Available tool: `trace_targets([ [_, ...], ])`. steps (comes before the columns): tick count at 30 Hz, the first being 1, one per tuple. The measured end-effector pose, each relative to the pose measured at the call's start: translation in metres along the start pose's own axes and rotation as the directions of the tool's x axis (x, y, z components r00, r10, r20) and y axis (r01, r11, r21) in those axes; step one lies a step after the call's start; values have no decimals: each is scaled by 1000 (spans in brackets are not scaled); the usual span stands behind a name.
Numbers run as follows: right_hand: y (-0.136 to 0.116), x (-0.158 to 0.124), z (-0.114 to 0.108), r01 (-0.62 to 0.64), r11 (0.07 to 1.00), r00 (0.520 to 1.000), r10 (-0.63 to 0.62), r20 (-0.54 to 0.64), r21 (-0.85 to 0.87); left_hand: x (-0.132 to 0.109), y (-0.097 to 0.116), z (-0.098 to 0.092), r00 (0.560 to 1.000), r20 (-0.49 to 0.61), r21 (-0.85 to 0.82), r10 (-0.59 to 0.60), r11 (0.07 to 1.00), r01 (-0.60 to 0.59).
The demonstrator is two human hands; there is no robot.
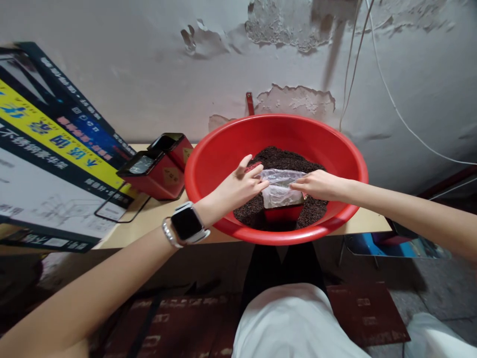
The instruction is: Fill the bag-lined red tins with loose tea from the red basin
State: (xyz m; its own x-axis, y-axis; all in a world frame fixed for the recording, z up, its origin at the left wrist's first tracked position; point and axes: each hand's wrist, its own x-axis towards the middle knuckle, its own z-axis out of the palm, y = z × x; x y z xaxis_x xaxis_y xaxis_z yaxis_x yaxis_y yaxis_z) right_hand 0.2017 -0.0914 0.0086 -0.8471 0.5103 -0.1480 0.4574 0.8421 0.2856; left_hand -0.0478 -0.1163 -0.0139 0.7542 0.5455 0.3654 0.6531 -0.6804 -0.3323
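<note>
A clear plastic bag (282, 193) lines a red tin (283, 214) that stands on dark, loose tea-like leaves (288, 158) inside a big red basin (274, 236). My left hand (238, 186), with a watch on its wrist, grips the left edge of the bag between thumb and fingers, the index finger raised. On the opposite edge, my right hand (316, 184) pinches the plastic. Between the two hands the bag's mouth is stretched above the tin. A small red patterned thing (253, 167) shows behind my left fingers; its kind is unclear.
Left of the basin, two red tins (152, 176) with dark rims stand on the pale table (171, 233); plastic shows in the nearer one. A large printed cardboard box (55, 164) leans at far left. Behind is a peeling wall (149, 74) with hanging cables (387, 84).
</note>
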Motion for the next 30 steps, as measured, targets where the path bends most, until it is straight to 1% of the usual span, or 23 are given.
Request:
trace_targets([
  [2, -4, -10, 0, -42, 998, 998, 40, -39, -54, -11, 5, -12, 999, 42, 108, 25, 994, -30],
  [3, -7, -14, 3, -55, 996, 997, 51, -50, -66, -16, 8, -14, 997, 71, 127, 40, 991, -49],
  [4, -11, -17, 8, -59, 996, 997, 56, -49, -66, -21, 11, -13, 995, 93, 107, 40, 993, -50],
  [6, -18, -19, 20, -92, 995, 996, 92, 0, -32, -29, 15, -4, 990, 142, -12, 24, 1000, -22],
  [8, -22, -17, 32, -219, 975, 973, 216, 85, 25, -31, 14, 13, 979, 205, -147, -15, 988, 46],
  [10, -21, -12, 41, -390, 915, 916, 375, 144, 103, -28, 11, 29, 957, 280, -234, -68, 962, 137],
  [12, -17, -5, 46, -495, 842, 868, 469, 162, 215, -23, 8, 41, 927, 351, -291, -134, 925, 244],
  [14, -9, 1, 46, -526, 775, 849, 502, 165, 349, -17, 6, 48, 905, 377, -354, -199, 871, 339],
  [17, 5, 8, 45, -510, 676, 849, 494, 186, 532, -8, 1, 52, 898, 348, -449, -268, 794, 411],
  [19, 15, 13, 47, -499, 586, 853, 463, 242, 638, -1, -5, 55, 887, 370, -494, -277, 750, 441],
  [20, 20, 15, 49, -503, 522, 850, 444, 284, 689, 2, -9, 57, 874, 400, -513, -276, 722, 463],
  [22, 29, 20, 57, -523, 356, 835, 398, 380, 774, 9, -15, 63, 833, 482, -542, -272, 655, 527],
  [24, 34, 23, 67, -536, 192, 823, 336, 458, 822, 15, -21, 69, 775, 575, -561, -262, 563, 606],
  [26, 35, 22, 76, -522, 53, 829, 269, 491, 851, 15, -25, 75, 732, 645, -607, -219, 436, 665],
  [28, 30, 17, 81, -482, -76, 849, 205, 487, 873, 11, -25, 81, 715, 681, -662, -159, 283, 694],
  [29, 27, 14, 81, -458, -136, 857, 193, 477, 878, 7, -24, 83, 709, 691, -679, -145, 208, 704],
  [30, 23, 9, 80, -435, -187, 862, 196, 467, 881, 2, -23, 85, 697, 700, -683, -158, 140, 717],
])
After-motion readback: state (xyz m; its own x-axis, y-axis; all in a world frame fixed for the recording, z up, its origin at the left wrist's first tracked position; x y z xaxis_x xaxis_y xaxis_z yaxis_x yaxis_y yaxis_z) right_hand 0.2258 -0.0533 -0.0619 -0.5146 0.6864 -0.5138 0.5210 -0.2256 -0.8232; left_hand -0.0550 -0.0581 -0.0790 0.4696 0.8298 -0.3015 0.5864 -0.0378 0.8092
